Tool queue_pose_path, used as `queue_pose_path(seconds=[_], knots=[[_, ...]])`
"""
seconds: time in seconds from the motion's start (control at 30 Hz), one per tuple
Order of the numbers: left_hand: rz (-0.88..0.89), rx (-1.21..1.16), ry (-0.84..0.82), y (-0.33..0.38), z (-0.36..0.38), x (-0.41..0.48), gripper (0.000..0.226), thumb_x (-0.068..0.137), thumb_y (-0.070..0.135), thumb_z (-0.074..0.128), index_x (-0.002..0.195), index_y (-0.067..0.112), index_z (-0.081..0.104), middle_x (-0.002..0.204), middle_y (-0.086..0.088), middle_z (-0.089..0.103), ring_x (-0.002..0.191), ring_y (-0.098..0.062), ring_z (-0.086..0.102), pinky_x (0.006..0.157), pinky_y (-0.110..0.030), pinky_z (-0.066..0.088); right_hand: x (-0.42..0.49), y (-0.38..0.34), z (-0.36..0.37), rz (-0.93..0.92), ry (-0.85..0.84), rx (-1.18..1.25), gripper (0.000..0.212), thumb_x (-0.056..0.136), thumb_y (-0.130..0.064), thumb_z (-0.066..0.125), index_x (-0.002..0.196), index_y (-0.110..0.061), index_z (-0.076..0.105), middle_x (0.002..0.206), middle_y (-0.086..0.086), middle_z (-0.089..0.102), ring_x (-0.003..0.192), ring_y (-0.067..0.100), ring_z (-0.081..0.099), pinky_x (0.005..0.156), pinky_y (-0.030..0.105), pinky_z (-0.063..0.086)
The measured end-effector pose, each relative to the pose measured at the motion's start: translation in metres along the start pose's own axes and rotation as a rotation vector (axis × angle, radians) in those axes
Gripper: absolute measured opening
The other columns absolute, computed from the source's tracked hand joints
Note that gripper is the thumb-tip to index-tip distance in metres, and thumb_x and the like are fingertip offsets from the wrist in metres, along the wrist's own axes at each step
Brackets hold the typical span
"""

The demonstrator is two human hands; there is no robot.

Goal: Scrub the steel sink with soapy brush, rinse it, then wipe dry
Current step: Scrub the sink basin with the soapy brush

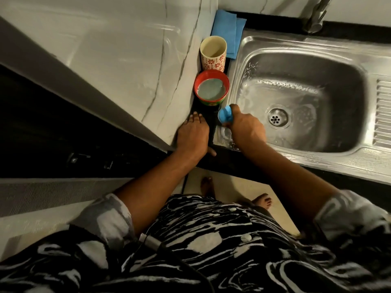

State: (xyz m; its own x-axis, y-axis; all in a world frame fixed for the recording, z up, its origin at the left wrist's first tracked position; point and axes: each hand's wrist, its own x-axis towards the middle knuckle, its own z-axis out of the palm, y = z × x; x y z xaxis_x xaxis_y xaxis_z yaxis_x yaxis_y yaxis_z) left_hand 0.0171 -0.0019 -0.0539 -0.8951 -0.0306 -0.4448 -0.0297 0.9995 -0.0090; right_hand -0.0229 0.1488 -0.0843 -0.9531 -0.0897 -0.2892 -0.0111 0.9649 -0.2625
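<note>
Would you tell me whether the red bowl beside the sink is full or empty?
Partly full: the red bowl holds greyish liquid below its rim.

**No readable text in view**

I can read no lettering, number, brand or sign anywhere in my head-camera view. The cup [213, 53] carries only a red flower pattern, not words. The red-rimmed bowl [211, 72], the blue cloth [225, 28], the blue end of the brush [225, 113] and the steel sink [296, 42] all show me plain surfaces. The black-and-white garment [211, 250] is printed with streaks, not letters.
</note>
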Motion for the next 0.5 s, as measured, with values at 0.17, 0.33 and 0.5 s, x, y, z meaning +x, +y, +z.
queue_pose_path(seconds=[0.17,0.33,0.5], knots=[[-0.007,-0.006,0.023,0.0,0.002,-0.001,0.154,0.051,0.068,0.095,0.164,-0.002,0.018,0.17,-0.024,0.026,0.157,-0.034,0.032,0.123,-0.04,0.034,-0.01,0.001,0.005,0.019,-0.017,0.071,0.052,0.102,-0.038,0.057,0.145,-0.029,0.031,0.092,0.012,0.068,0.075,0.031,0.063,0.062,0.039,0.048],[0.0,-0.001,0.06,-0.002,0.008,0.0,0.149,0.055,0.062,0.097,0.164,-0.003,0.019,0.17,-0.025,0.027,0.157,-0.035,0.031,0.125,-0.04,0.031,-0.048,0.008,0.015,-0.088,-0.054,0.011,0.051,0.102,-0.035,0.057,0.143,-0.033,0.027,0.087,0.011,0.067,0.071,0.032,0.064,0.059,0.039,0.048],[0.002,0.0,0.02,-0.001,0.004,-0.001,0.154,0.052,0.069,0.093,0.164,-0.003,0.017,0.171,-0.025,0.024,0.157,-0.035,0.031,0.124,-0.042,0.035,0.007,-0.006,0.005,0.004,0.028,-0.01,0.047,0.1,-0.025,0.059,0.139,-0.025,0.033,0.092,0.012,0.069,0.078,0.034,0.067,0.06,0.04,0.047]])
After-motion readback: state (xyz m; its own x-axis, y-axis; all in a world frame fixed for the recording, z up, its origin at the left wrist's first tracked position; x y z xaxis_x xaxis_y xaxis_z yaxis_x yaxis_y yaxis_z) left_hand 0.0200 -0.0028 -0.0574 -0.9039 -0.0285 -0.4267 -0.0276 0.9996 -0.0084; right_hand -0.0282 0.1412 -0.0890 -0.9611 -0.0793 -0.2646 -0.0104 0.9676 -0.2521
